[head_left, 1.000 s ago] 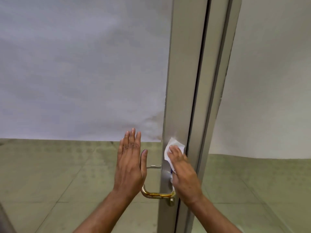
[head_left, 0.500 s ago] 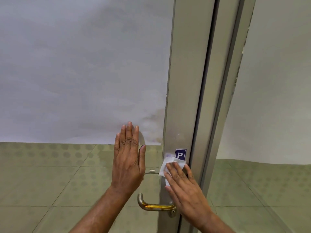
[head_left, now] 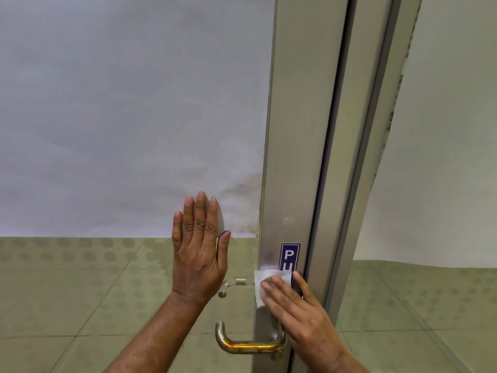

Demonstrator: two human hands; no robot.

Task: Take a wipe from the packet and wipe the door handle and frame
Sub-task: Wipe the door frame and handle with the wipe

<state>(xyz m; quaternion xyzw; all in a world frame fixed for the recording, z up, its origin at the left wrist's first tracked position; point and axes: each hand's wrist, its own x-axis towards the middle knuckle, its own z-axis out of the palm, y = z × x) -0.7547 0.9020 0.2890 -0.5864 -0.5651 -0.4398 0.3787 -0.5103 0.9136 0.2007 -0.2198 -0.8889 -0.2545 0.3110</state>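
Observation:
My right hand [head_left: 301, 316] presses a white wipe [head_left: 265, 281] flat against the metal door frame [head_left: 293, 130], just above the lever door handle [head_left: 248, 345], which is silver with rusty yellow patches. The wipe covers the lower part of a blue sign [head_left: 290, 258] on the frame. Flat against the glass door pane [head_left: 134, 292], left of the frame, rests my left hand [head_left: 200, 251] with straight fingers, holding nothing. The wipe packet is not in view.
A second frame post [head_left: 376, 130] stands right of a dark gap beside the door frame. A second handle [head_left: 234, 286] shows through the glass behind my left hand. Greenish floor tiles and a pale wall lie beyond the glass.
My right hand has slid the wipe down the frame, uncovering the top of the blue sign. The view has moved closer and tilted. My left hand stays flat on the glass.

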